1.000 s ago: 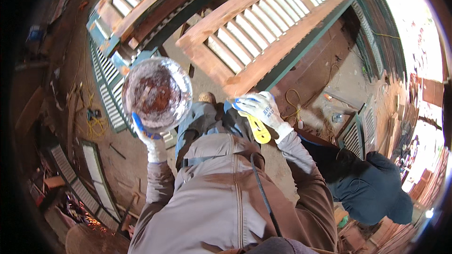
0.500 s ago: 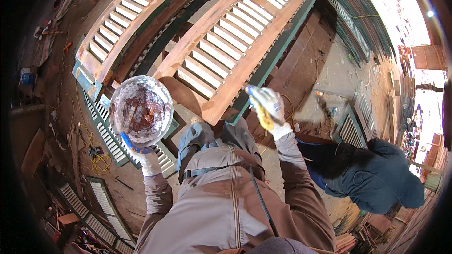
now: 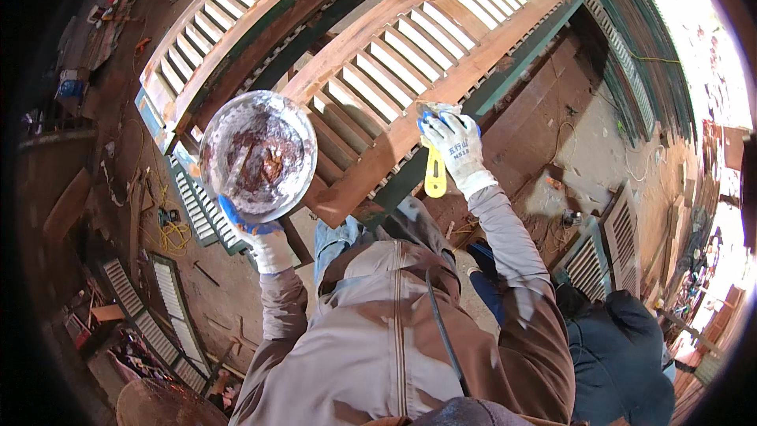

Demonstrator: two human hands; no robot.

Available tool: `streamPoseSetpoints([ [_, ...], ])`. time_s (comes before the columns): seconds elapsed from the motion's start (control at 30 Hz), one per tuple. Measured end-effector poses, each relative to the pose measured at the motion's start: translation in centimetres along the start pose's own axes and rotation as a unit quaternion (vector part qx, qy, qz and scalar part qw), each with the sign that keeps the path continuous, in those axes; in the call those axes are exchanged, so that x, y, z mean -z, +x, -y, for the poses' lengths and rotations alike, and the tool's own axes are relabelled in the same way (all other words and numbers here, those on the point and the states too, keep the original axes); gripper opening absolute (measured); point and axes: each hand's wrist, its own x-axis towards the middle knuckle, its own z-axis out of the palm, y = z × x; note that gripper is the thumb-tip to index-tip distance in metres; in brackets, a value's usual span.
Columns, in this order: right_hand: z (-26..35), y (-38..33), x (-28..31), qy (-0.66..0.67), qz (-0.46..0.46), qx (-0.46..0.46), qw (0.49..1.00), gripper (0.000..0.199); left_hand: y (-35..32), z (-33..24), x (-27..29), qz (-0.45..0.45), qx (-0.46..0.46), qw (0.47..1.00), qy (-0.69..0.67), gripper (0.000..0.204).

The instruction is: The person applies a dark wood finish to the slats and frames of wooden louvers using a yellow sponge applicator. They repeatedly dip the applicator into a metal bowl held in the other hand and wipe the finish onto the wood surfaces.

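Note:
My left hand (image 3: 264,243), in a white glove with blue fingers, grips the near rim of a round metal bowl (image 3: 302,136). Reddish-brown paste (image 3: 270,164) is smeared inside it. In my right hand (image 3: 459,150), gloved likewise, is a putty knife (image 3: 434,175) with a yellow handle. Its handle end points toward me. The blade is at the right-hand rail of a bare wooden louvered shutter (image 3: 493,51), beyond my fingers, which partly hide it. The bowl hangs beside the shutter's near left corner.
Another louvered shutter (image 3: 206,71) lies left of this one. Green-painted shutters (image 3: 631,71) lean at the far right. A person in dark clothing (image 3: 619,355) is low down at my right. A yellow cord (image 3: 175,230) and smaller louvered panels (image 3: 180,312) lie on the floor at left.
My right hand has moved forward, bringing the putty knife to the shutter's rail. The bowl sits slightly further right in view. The view has shifted, and the person at right appears lower.

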Motion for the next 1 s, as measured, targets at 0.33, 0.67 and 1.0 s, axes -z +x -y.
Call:
streamPoseSetpoints([
  [0.33, 1.0, 3.1, 6.1, -0.312, -0.03, 0.172, 0.934, 0.033, 0.2, 2.9, -9.8, 0.017, 0.032, 0.997, -0.07, 0.097],
  [0.67, 0.3, 3.3, 6.9, -0.283, 0.007, 0.187, 0.941, 0.029, 1.2, 5.5, -12.6, 0.017, 0.117, 0.97, -0.214, 0.063],
  [1.0, -1.6, 4.8, 7.7, -0.345, -0.007, 0.183, 0.92, 0.035, 0.0, 9.2, -10.2, -0.021, 0.087, 0.987, -0.134, 0.057],
])
